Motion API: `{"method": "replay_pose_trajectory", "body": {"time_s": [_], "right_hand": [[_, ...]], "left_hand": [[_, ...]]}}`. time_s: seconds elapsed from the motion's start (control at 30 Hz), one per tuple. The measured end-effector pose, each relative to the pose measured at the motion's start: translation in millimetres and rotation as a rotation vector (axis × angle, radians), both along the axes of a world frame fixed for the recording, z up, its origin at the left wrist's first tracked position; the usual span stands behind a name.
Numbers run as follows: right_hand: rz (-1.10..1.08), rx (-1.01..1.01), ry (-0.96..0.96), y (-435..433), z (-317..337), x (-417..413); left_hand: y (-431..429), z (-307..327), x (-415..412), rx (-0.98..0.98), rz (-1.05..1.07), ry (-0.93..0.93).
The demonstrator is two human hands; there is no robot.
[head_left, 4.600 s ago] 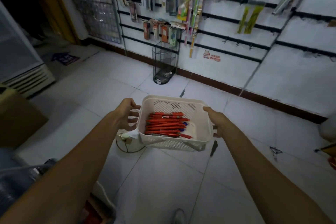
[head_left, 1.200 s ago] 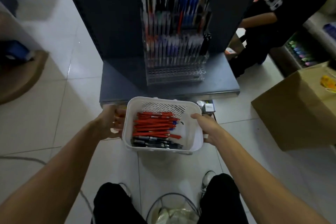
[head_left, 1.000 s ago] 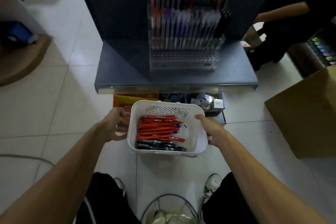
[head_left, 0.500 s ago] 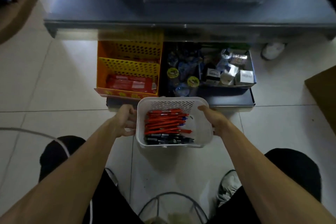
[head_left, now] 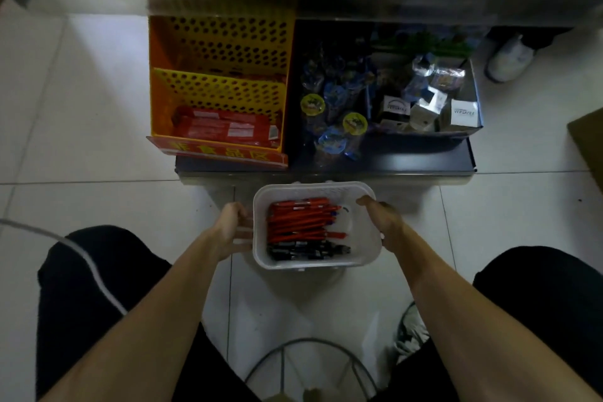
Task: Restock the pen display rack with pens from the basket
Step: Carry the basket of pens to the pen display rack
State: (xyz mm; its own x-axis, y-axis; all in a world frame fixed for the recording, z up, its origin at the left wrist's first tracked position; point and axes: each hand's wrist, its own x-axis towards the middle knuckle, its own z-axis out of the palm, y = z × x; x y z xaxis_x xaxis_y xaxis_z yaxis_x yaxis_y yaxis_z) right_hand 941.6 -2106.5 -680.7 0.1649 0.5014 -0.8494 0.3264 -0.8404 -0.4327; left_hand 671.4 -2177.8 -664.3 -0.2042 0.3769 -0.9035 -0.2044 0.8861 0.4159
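Sensibly, the left hand [head_left: 233,228] and right hand [head_left: 381,222] are gripping the basket [head_left: 313,264] at its left and right rims, fingers curled round them, with the pens [head_left: 300,222] lying along its left wall. Probably it is being set down, so keeping it level, just before the low shelf's [head_left: 326,169] front edge, is the way to stop them rolling.

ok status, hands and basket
Left hand and right hand each grip a side of the basket. Red and dark pens inside. Pen rack out of view.
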Motion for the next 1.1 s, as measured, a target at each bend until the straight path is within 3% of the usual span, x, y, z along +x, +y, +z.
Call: {"method": "replay_pose_trajectory", "body": {"time_s": [0.43,0.6,0.77,0.9,1.1], "right_hand": [[0.059,0.037,-0.058,4,-22,0],[0.224,0.131,-0.121,0,-10,-2],[0.409,0.227,-0.138,-6,53,-18],[0.682,0.439,-0.193,-6,112,-29],[0.881,0.838,-0.383,-6,220,-51]], "left_hand": [[6,-9,5,0.05,-0.196,0.083],[10,15,9,0.08,-0.443,0.182],[28,64,27,0.232,-0.699,0.349],[48,117,26,0.394,-0.849,0.552],[52,237,-2,0.598,-0.843,0.895]]}}
